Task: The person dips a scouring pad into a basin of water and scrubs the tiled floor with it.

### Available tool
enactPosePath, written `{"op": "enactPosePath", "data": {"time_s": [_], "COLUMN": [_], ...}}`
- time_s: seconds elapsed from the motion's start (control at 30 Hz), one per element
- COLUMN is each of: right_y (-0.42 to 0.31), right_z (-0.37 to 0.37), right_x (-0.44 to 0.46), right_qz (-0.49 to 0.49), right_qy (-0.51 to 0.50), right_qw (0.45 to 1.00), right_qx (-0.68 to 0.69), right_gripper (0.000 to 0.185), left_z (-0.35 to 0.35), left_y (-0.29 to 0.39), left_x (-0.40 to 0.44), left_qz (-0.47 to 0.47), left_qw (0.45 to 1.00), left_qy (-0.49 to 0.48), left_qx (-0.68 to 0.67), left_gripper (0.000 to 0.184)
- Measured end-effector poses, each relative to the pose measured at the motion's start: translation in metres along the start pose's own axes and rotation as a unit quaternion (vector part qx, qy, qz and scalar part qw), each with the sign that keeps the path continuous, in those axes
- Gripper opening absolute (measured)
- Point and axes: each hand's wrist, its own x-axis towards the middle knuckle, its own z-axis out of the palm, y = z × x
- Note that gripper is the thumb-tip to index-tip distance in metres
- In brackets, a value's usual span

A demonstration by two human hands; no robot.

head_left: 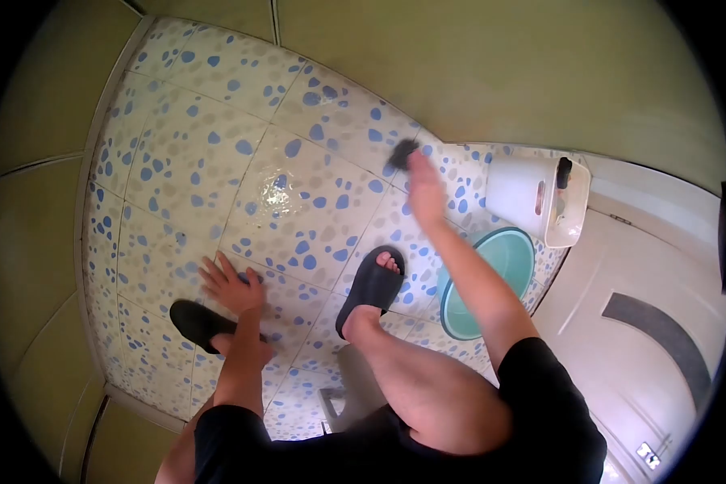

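My right hand (425,187) reaches forward, blurred by motion, its fingers closed on a dark scouring pad (403,153) pressed against the tiled floor (177,121) close to the olive wall. The pad's outline is smeared, so its exact make is hard to see. On the left, my left hand (232,284) is spread flat on the floor with nothing in it, just beyond the black slipper (198,323) on my left foot. Water shines on the tiles (276,198) between the two hands.
A teal basin (500,242) stands right of my right forearm. Beyond it, a white plastic bin (520,194) sits near the wall. A white door (605,274) is at the right. My other black slipper (375,282) is mid-floor; a grey stool (359,379) is beneath me.
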Motion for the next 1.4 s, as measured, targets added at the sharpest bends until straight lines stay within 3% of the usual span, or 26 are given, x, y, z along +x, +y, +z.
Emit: {"op": "enactPosePath", "data": {"time_s": [0.07,0.13,0.23,0.27,0.3,0.33,0.37,0.4,0.43,0.5,0.6,0.7,0.73,0.83,0.97,1.07,1.17,1.23,1.27,1.3,1.33,1.4], "right_y": [-0.039,-0.058,-0.028,-0.01,0.018,0.036,0.063,0.071,0.084,0.084,0.023,-0.025,-0.024,0.038,0.108,0.124,0.079,0.026,-0.004,-0.039,-0.069,-0.087], "right_z": [0.002,-0.004,-0.015,-0.016,-0.007,-0.012,-0.013,-0.022,-0.024,-0.022,-0.014,-0.01,-0.015,-0.001,-0.029,-0.035,-0.02,-0.001,0.009,0.003,0.004,0.005], "right_x": [-0.039,-0.066,-0.054,-0.047,-0.04,-0.031,-0.025,-0.016,-0.012,-0.012,-0.015,-0.03,-0.028,-0.013,0.003,-0.002,-0.007,-0.01,-0.013,-0.014,-0.016,-0.018], "right_qz": [-0.076,-0.201,-0.198,-0.101,-0.08,0.003,0.047,0.196,0.236,0.227,0.072,-0.124,-0.141,-0.069,0.192,0.31,0.205,0.079,0.134,-0.057,-0.087,-0.153], "right_qy": [-0.126,-0.22,-0.197,-0.125,-0.043,0.001,0.011,0.011,0.034,0.026,-0.038,-0.113,-0.099,-0.057,-0.022,-0.033,0.017,-0.011,-0.065,-0.045,-0.082,-0.11], "right_qw": [0.989,0.954,0.959,0.986,0.996,1.0,0.995,0.979,0.965,0.965,0.995,0.986,0.985,0.984,0.972,0.937,0.967,0.99,0.989,0.996,0.993,0.982], "right_qx": [0.033,-0.028,-0.041,0.046,0.003,0.007,-0.084,-0.063,-0.106,-0.132,-0.061,-0.021,-0.028,-0.154,-0.137,-0.156,-0.152,-0.116,0.019,-0.049,-0.012,0.004], "right_gripper": [0.059,0.06,0.059,0.057,0.053,0.05,0.049,0.049,0.053,0.052,0.051,0.053,0.054,0.05,0.045,0.045,0.037,0.034,0.033,0.039,0.046,0.042], "left_z": [-0.001,-0.003,-0.002,-0.003,-0.005,-0.007,-0.007,-0.007,-0.006,-0.005,-0.009,-0.005,-0.005,-0.005,-0.006,-0.006,-0.005,-0.002,0.001,0.003,0.002,0.002], "left_y": [0.001,0.001,0.002,0.002,0.002,0.003,0.003,0.003,0.003,0.003,0.006,0.003,0.002,0.001,0.002,0.002,0.001,0.0,-0.002,-0.005,-0.006,-0.004], "left_x": [0.001,0.0,0.002,0.002,0.002,0.002,0.002,0.003,0.002,0.002,0.004,0.001,0.001,0.003,0.001,0.002,0.001,0.001,0.001,0.0,-0.001,0.0], "left_qz": [0.004,0.001,-0.005,-0.004,-0.002,-0.002,-0.002,-0.002,-0.003,-0.001,-0.008,0.005,0.001,-0.01,-0.002,0.0,-0.001,0.004,0.009,0.014,0.013,0.008], "left_qw": [1.0,1.0,1.0,1.0,0.999,0.999,0.999,0.999,0.999,0.999,0.999,1.0,0.999,0.999,0.999,0.999,1.0,1.0,1.0,1.0,1.0,1.0], "left_qy": [-0.001,-0.004,-0.016,-0.023,-0.031,-0.032,-0.031,-0.031,-0.03,-0.03,-0.036,-0.019,-0.029,-0.043,-0.038,-0.035,-0.028,-0.019,-0.012,-0.005,-0.007,-0.009], "left_qx": [0.006,0.012,0.018,0.02,0.022,0.022,0.021,0.02,0.019,0.017,0.017,0.022,0.023,0.024,0.021,0.017,0.014,0.013,0.015,0.017,0.017,0.016], "left_gripper": [0.081,0.081,0.082,0.083,0.084,0.085,0.085,0.085,0.085,0.085,0.085,0.084,0.084,0.083,0.084,0.084,0.084,0.083,0.083,0.082,0.081,0.08]}}
